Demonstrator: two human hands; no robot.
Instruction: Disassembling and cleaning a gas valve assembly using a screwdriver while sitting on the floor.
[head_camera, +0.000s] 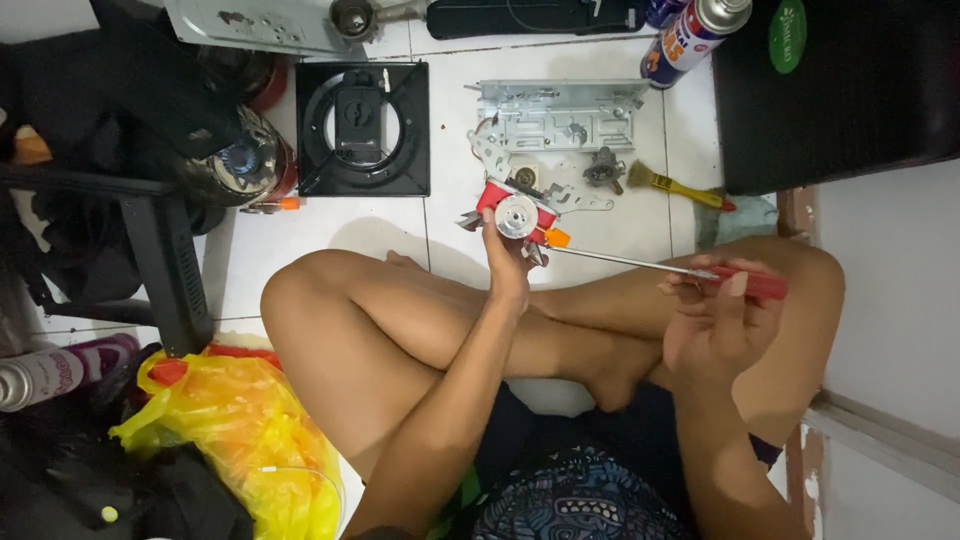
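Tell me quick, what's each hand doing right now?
Left hand: closed on the red valve assembly.
Right hand: closed on the red-handled screwdriver.

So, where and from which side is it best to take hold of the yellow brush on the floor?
Grip the yellow brush by its handle, near the red tip at the right end. It lies flat on the tiles, bristles toward the metal parts, so coming from the right and above keeps fingers off those parts.
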